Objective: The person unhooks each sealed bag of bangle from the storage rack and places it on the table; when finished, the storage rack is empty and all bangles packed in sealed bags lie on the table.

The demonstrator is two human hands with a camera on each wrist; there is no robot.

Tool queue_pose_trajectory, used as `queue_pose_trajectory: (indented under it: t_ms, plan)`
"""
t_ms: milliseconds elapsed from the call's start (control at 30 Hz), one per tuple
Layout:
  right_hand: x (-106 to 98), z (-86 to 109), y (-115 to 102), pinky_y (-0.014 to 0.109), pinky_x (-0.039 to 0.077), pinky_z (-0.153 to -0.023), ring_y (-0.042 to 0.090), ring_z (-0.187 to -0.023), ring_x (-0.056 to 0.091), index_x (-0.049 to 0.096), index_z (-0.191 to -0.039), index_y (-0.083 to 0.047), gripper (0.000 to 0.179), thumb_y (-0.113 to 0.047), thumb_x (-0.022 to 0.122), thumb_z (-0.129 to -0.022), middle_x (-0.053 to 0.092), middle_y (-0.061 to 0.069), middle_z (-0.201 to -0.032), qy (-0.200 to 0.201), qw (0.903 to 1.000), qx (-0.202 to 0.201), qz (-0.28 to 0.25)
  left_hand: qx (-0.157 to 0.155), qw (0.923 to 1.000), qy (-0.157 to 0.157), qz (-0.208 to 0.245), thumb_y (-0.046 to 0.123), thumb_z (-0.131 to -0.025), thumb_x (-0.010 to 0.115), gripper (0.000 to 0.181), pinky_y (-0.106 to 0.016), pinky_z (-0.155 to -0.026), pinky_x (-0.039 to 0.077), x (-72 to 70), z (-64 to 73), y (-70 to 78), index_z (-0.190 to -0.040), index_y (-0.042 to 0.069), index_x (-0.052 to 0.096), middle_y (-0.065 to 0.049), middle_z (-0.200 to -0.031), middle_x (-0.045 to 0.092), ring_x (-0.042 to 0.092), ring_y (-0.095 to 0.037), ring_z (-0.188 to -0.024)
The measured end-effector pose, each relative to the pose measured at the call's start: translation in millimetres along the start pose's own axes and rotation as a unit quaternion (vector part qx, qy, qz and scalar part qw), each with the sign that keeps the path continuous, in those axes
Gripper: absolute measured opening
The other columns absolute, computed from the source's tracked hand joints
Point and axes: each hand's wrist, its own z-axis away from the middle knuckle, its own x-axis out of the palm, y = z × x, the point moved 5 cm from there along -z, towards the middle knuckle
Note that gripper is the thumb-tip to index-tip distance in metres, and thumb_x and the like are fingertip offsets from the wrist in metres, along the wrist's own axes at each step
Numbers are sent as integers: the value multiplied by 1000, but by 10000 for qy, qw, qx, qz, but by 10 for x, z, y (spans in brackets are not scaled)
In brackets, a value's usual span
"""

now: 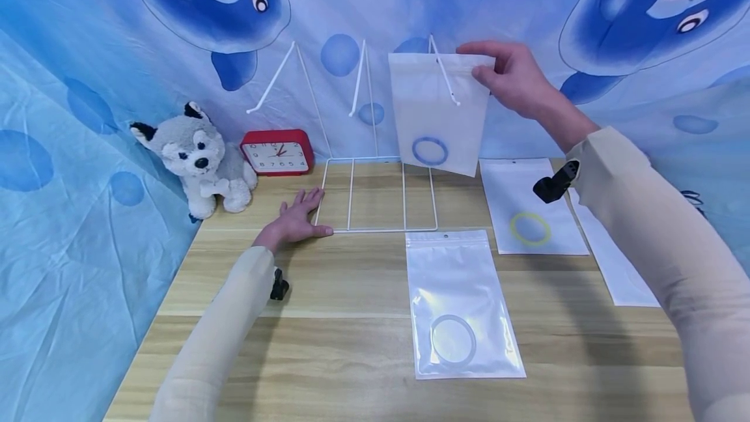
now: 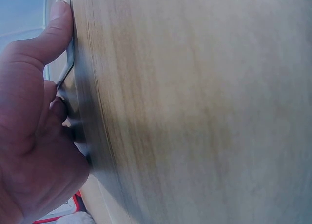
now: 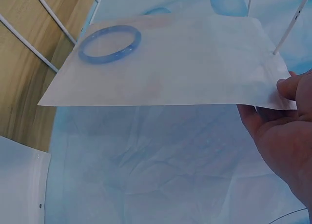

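Observation:
Pinched at its upper right corner by my right hand [image 1: 515, 77], a white zip bag [image 1: 439, 93] with a blue bangle [image 1: 430, 150] inside hangs upright at the right prong [image 1: 445, 73] of a white wire rack [image 1: 377, 231]. The prong runs out in front of the bag near its top edge. In the right wrist view, thumb and fingers hold the bag [image 3: 195, 68] from both faces. My left hand [image 1: 295, 219] rests at the front left corner of the rack's base, fingers spread; its thumb [image 2: 56, 29] lies along the front wire.
A clear-fronted bag [image 1: 463, 298] with a pale bangle lies in front. Right of the rack lie a bag with a yellow bangle [image 1: 530, 228] and another white bag [image 1: 615, 259], partly behind the sleeve. A red clock [image 1: 278, 152] and plush husky [image 1: 196, 155] stand left.

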Motion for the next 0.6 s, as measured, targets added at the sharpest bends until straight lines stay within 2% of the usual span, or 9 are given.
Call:
queue_pose_trajectory:
  t_ms: [133, 200, 267, 333, 400, 500, 600]
  plan:
    - [-25, 69, -13, 24, 32, -43, 14, -48, 36, 54, -146, -21, 42, -19, 51, -105, 62, 8, -101, -71, 9998, -160, 41, 7, 10000, -12, -18, 50, -88, 71, 105, -66, -112, -11, 1, -1, -12, -161, 10, 7, -15, -167, 1, -12, -39, -149]
    - [-36, 107, -26, 25, 30, -42, 15, -45, 34, 55, -146, -20, 41, -18, 52, -105, 58, 7, -81, -87, 9995, -282, 113, 5, 10000, -11, -8, 50, -88, 71, 105, -66, -112, -11, 1, 1, -13, -162, 10, 7, -15, -167, 1, -12, -39, -149]
    - [-46, 144, -40, 26, 28, -41, 15, -43, 32, 56, -145, -20, 41, -17, 53, -104, 47, 6, -64, -84, 9990, -390, 187, 6, 10000, -5, -11, 51, -88, 71, 105, -66, -112, -11, 1, 3, -12, -162, 11, 7, -15, -167, 1, -12, -39, -149]
    - [-55, 184, -52, 26, 28, -41, 15, -42, 31, 57, -144, -19, 40, -17, 53, -104, 45, 4, -61, -83, 9987, -458, 227, 12, 10000, 6, -18, 51, -88, 71, 105, -66, -112, -11, 0, 7, -9, -162, 11, 7, -15, -167, 1, -12, -39, -149]
    - [-62, 219, -61, 26, 27, -41, 15, -42, 31, 57, -144, -19, 40, -17, 54, -104, 47, 3, -62, -96, 9987, -459, 190, 42, 10000, 17, -19, 51, -88, 71, 105, -66, -112, -10, -4, 13, -4, -162, 11, 7, -15, -167, 2, -11, -40, -149]
    - [-71, 268, -75, 26, 27, -40, 13, -42, 31, 58, -143, -19, 40, -16, 54, -104, 61, 5, -78, -124, 9989, -437, 103, 90, 10000, 36, -6, 50, -89, 72, 105, -66, -112, -10, -9, 24, 8, -161, 10, 8, -16, -167, 2, -10, -41, -149]
    - [-76, 314, -84, 26, 26, -40, 13, -43, 32, 58, -143, -18, 40, -15, 54, -104, 65, 6, -92, -174, 9990, -410, 32, 110, 9999, 40, 9, 49, -89, 72, 105, -66, -112, -10, -13, 32, 17, -161, 9, 8, -16, -166, 2, -10, -41, -149]
